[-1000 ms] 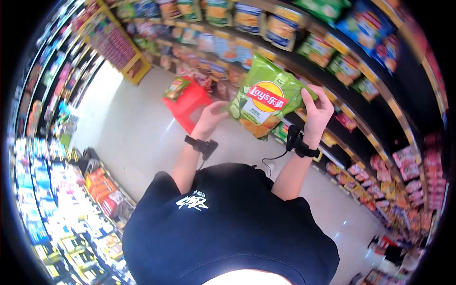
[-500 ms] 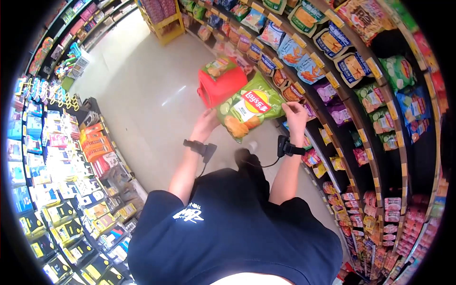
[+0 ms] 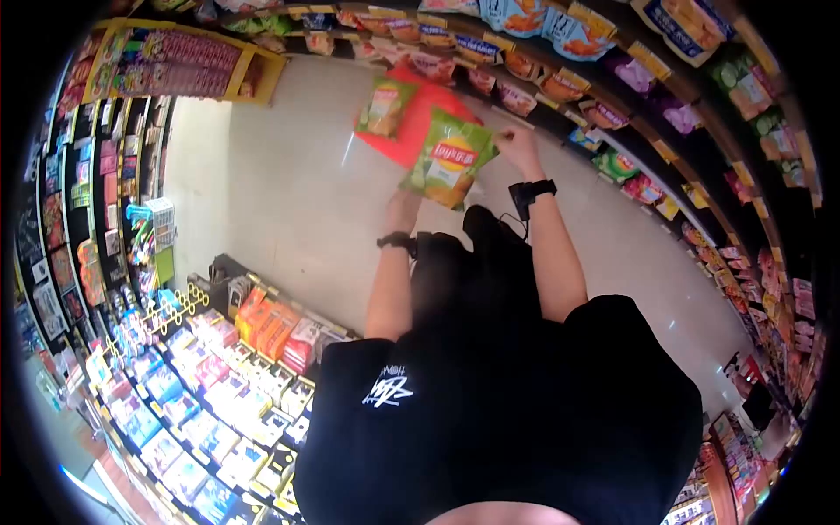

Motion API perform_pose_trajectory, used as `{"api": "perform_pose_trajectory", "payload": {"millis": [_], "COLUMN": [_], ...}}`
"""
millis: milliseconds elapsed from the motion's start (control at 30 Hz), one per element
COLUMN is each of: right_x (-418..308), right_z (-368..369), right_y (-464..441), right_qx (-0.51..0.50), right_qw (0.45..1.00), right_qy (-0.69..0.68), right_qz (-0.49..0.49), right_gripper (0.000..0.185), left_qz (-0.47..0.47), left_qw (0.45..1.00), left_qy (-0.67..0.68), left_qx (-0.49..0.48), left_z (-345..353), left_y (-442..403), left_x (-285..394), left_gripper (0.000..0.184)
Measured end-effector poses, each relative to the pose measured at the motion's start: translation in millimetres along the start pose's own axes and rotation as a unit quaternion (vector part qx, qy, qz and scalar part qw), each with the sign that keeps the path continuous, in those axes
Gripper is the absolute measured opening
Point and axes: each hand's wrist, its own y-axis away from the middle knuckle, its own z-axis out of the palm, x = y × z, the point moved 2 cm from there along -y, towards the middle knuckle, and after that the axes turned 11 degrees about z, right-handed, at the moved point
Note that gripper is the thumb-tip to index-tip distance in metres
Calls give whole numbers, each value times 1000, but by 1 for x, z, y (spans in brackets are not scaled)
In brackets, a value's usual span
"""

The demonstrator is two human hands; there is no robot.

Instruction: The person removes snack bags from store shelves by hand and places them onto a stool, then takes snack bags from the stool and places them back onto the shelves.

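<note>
Green packet (image 3: 383, 107) lies on the red stool (image 3: 429, 94). On the stool's near side, the left hand (image 3: 402, 210), blurred, is by one edge of the Lay's bag (image 3: 450, 163); its grip I cannot tell. Right hand (image 3: 516, 147) pinches the opposite corner; soft, even support avoids crushing.

Left hand (image 3: 402, 211) blurred, grip unclear. Red stool (image 3: 440, 94): near edge partly hidden behind Lay's chip bag (image 3: 450, 166), small print illegible.
</note>
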Motion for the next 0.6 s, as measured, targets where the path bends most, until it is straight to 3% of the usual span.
{"api": "perform_pose_trajectory", "payload": {"millis": [100,200,267,333,400,433,500,533,600], "right_x": [-8,8,19,26,39,42,54,62,74], "right_z": [13,41,52,61,78,85,105,115,119], "right_y": [-23,-54,-71,-87,-94,-101,-122,-131,-139], "right_qx": [-27,-38,-53,-70,-75,-70,-68,-76,-103], "right_qw": [998,997,996,994,990,987,987,989,988], "right_qy": [-18,-15,-12,-29,-54,-66,-63,-47,-10], "right_qz": [46,71,73,77,107,125,128,118,114], "right_gripper": [23,21,18,22,25,24,24,24,24], "left_qz": [29,61,-98,-52,-29,-18,-154,-101,-40], "left_qw": [997,992,983,994,995,995,950,951,984], "left_qy": [-72,-89,83,-29,-18,-13,179,234,59], "left_qx": [26,68,129,89,97,100,202,176,166], "left_z": [-14,3,29,-4,-25,-23,-10,-20,-28], "left_y": [-7,-14,-10,-31,-52,-63,-73,-78,-88], "left_x": [-11,34,95,33,-5,8,21,3,-20], "left_gripper": [27,26,27,28,27,27,26,25,22]}}
